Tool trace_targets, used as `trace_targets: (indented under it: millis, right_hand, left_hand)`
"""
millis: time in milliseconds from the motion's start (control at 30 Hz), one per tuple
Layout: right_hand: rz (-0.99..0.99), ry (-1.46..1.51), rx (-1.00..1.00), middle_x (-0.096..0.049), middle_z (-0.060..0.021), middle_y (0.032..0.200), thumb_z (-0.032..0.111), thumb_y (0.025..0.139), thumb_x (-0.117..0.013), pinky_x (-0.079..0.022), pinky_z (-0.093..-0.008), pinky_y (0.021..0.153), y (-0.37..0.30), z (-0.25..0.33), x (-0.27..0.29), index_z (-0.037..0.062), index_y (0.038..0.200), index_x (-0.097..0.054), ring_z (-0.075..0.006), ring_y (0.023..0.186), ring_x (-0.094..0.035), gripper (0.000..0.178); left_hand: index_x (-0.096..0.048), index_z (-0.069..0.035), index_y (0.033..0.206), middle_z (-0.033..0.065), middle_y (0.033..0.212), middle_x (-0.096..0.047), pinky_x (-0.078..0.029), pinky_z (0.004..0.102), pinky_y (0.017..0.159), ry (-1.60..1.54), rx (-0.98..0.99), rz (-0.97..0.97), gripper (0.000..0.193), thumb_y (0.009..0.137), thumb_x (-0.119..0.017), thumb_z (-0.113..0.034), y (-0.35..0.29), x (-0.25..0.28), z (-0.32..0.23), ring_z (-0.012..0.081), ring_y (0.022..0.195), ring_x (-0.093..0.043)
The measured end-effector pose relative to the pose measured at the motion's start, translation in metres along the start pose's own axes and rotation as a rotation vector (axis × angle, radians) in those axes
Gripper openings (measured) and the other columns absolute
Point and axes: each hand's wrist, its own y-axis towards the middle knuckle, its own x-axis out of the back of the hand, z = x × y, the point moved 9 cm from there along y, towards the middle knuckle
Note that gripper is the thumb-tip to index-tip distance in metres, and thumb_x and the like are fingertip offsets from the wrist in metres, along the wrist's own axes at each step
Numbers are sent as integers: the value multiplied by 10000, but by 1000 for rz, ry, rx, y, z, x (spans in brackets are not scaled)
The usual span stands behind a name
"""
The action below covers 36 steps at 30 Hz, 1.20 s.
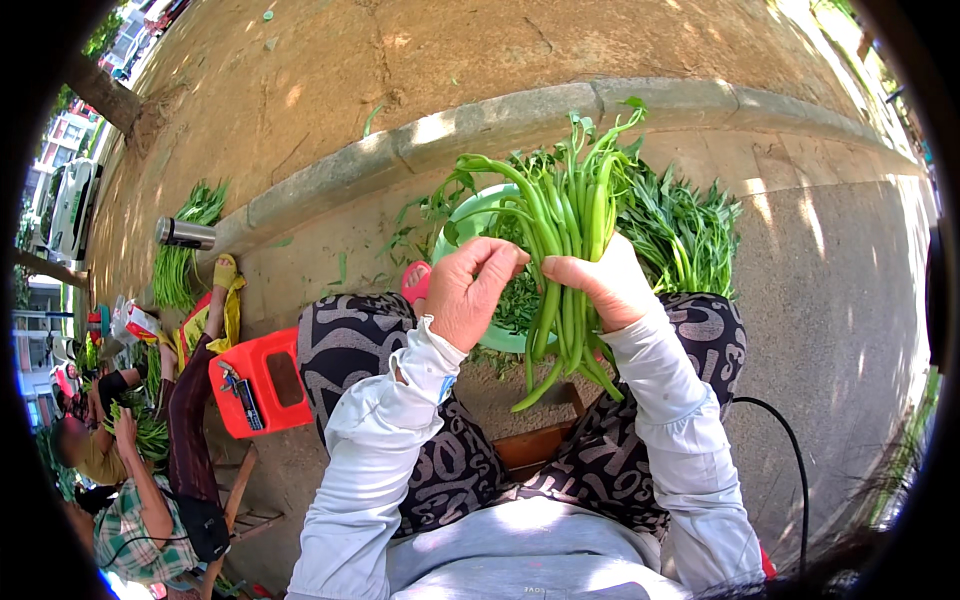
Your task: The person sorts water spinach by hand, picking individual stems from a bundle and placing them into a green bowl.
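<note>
My right hand (606,282) is closed around a bunch of long green vegetable stalks (566,240), holding them upright above my knees. My left hand (470,285) is beside it, fingers curled against the bunch's left side and touching the stalks. The cut ends of the stalks hang below my hands. Under the bunch stands a green plastic basin (466,219) holding plucked leaves. A pile of leafy greens (682,232) lies on the ground just behind and to the right of the basin.
A concrete kerb (520,112) curves across behind the basin. To my left are a red plastic stool (262,380), a steel flask (185,234), another bundle of greens (185,250) and seated people (140,470) handling greens. A black cable (785,440) runs at my right.
</note>
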Motion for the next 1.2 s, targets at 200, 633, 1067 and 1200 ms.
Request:
trace_targets:
  millis: [200,633,1067,1200]
  right_hand:
    - [52,-41,22,-624,-42,979,89,678,-709,-477,-277,798,-4,7,-9,14,1125,-558,-135,879,-586,478]
    - [315,-123,-13,-609,-58,1037,37,673,-727,-463,-297,834,-14,1,-44,9,1192,-524,-149,930,-563,558]
    - [459,-255,-81,-661,-85,973,117,700,-731,-470,-293,810,-9,-20,-56,11,1133,-601,-147,886,-589,465]
    - [428,-447,160,-623,-159,1045,211,684,-733,-459,-345,856,-3,-1,-60,16,1171,-552,-257,967,-583,555]
  left_hand:
    - [-559,-52,1220,87,1207,-542,-393,370,933,-250,332,321,650,860,-543,-594,-3,-20,18,197,1096,-506]
    - [-490,-59,1267,41,1152,-565,-459,333,868,-844,251,234,556,845,-689,-362,-5,-37,2,163,1039,-546]
    - [-456,-36,1306,91,1255,-535,-453,393,941,-738,346,239,568,804,-709,-113,-6,-31,36,208,1109,-534]
    - [-452,-23,1304,156,1291,-518,-407,401,1012,-727,235,138,569,772,-645,-82,1,-25,19,263,1147,-520]
